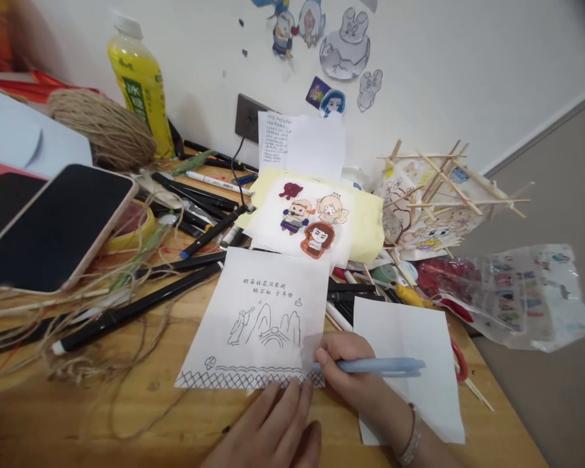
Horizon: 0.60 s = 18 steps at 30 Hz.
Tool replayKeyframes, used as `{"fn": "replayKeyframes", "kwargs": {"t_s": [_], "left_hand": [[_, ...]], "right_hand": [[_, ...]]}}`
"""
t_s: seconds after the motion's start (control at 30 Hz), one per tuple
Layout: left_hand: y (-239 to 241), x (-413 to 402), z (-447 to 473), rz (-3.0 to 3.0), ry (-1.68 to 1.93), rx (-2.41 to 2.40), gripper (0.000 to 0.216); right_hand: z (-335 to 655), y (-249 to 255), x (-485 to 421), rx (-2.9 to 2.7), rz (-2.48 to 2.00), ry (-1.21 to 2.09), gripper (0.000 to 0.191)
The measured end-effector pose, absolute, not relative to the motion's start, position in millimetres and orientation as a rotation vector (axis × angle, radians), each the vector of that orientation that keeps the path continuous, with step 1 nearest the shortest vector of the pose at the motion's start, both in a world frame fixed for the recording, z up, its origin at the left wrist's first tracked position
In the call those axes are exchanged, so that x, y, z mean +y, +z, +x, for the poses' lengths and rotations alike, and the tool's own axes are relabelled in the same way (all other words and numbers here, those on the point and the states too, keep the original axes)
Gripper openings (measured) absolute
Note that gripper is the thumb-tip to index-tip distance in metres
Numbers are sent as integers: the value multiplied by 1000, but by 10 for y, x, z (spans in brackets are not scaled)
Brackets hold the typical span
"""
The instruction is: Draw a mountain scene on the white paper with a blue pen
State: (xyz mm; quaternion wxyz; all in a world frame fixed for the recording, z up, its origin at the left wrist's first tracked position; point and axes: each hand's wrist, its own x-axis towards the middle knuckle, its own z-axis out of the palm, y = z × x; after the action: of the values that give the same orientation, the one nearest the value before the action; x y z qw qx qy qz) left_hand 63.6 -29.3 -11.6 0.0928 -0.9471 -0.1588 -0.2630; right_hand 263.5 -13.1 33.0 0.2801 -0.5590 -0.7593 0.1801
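Note:
My right hand (358, 377) pinches a light blue pen (394, 366), whose tip end points left over the lower right of a white paper sheet (283, 263). Black line drawings of hills, a bridge and a robed figure cover that sheet, with handwritten characters above and a crosshatched border along its bottom. My left hand (273, 426) lies with its fingers stretched out on the bottom edge of the sheet. Under my right forearm is a second sheet of white paper (419, 331), with no marks that I can make out.
A black phone (58, 227), twine (97, 127) and a yellow drink bottle (139, 81) stand left among scattered markers (141, 305). Coloured character drawings (312, 218) lie behind. To the right are a stick-framed lantern (433, 201), a plastic bag (526, 299) and red scissors handles (461, 361).

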Motion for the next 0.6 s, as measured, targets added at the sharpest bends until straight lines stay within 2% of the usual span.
{"fn": "replayKeyframes", "kwargs": {"t_s": [0.17, 0.37, 0.6], "left_hand": [[-25, -293, 630, -2811, -808, -490, 17], [-15, -314, 630, -2806, -807, -504, 15], [-70, -333, 633, -2803, -845, -505, 16]], "right_hand": [[2634, 338, -129, -2076, -1529, 383, 40], [2637, 353, -127, -2096, -1508, 419, 37], [2629, 341, -106, -2099, -1504, 411, 48]]}}
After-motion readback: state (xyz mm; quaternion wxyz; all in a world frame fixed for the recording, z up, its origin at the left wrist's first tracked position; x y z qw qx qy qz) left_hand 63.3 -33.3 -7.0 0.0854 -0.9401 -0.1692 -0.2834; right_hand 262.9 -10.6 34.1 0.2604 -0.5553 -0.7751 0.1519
